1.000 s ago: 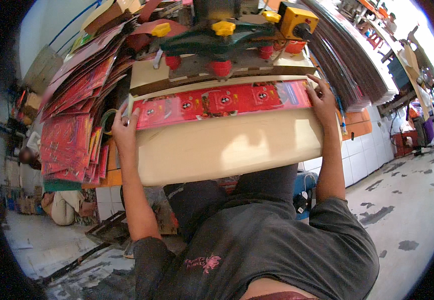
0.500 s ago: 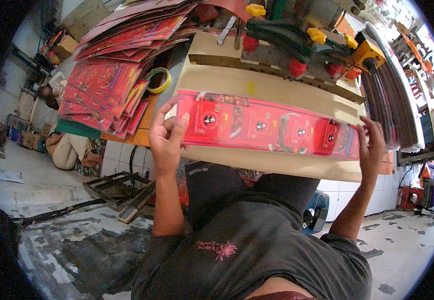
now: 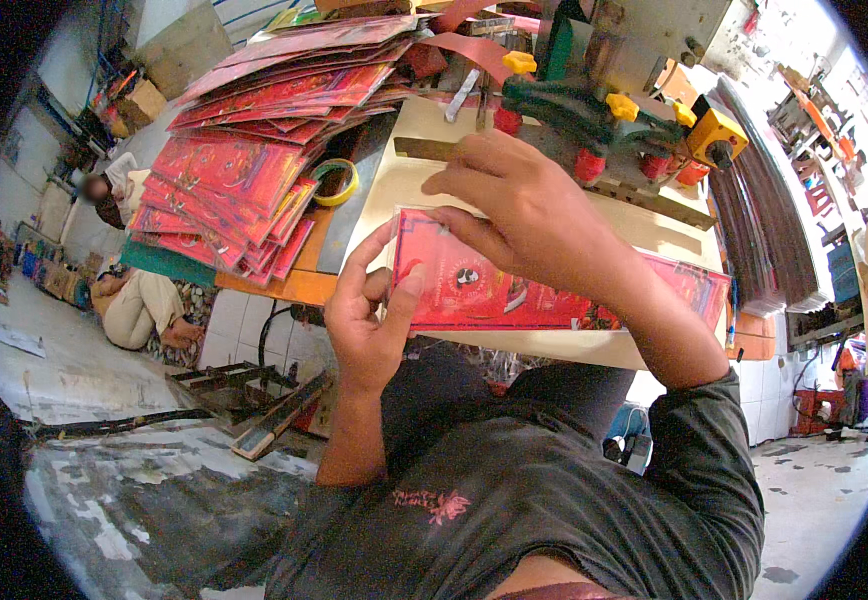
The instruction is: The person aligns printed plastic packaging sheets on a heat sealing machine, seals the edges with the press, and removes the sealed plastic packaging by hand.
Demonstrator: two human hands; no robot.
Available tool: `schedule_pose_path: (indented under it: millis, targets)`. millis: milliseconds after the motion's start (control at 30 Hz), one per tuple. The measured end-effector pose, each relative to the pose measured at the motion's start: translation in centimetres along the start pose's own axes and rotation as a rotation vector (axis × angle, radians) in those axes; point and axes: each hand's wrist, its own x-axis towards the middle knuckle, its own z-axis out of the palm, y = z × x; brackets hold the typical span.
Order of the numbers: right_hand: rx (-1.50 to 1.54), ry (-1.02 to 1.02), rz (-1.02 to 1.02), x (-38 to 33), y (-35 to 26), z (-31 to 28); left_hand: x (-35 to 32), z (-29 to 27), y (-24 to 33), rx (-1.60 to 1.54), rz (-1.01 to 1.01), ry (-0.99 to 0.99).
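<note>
A long red printed strip (image 3: pixel 461 300), shiny like plastic, lies across the cream board in front of me. My left hand (image 3: pixel 369 315) pinches its left end, thumb on top and fingers behind the edge. Above that same end hovers my right hand (image 3: pixel 524 205), reaching across the strip. Its thumb lies over the strip's upper left part, and a gap shows between the thumb and the bent index finger. Nothing can be seen between them. The right hand and forearm cover the strip's upper middle.
Stacked red printed sheets (image 3: pixel 244 170) lean at the left, beside a yellow tape roll (image 3: pixel 352 188). A machine with yellow knobs (image 3: pixel 622 107) stands behind the cream board (image 3: pixel 609 347). Brown-edged sheets (image 3: pixel 769 220) are piled at right. A person (image 3: pixel 139 310) sits on the floor at far left.
My right hand has let go of the strip's right end and swung left to its left end. The left hand keeps hold; the strip sits slightly lower and further right.
</note>
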Motion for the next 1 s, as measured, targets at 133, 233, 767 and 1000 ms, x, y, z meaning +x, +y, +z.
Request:
schedule_pose_path:
  millis: [133,233,767,1000]
  targets:
    - [-0.096,-0.112,-0.099,1.8,-0.3,0.1,0.1,0.0,0.0,-0.067,-0.003,0.003]
    - [-0.163,-0.108,-0.146,2.4,-0.5,0.0,0.2,0.1,0.1,-0.056,0.006,-0.004]
    - [-0.237,0.203,0.098,1.8,-1.2,1.2,0.5,0.5,0.1,0.081,0.026,-0.002]
    - [-0.292,0.251,0.393,0.5,2.7,-0.9,0.2,1.0,0.1,0.051,0.042,0.065]
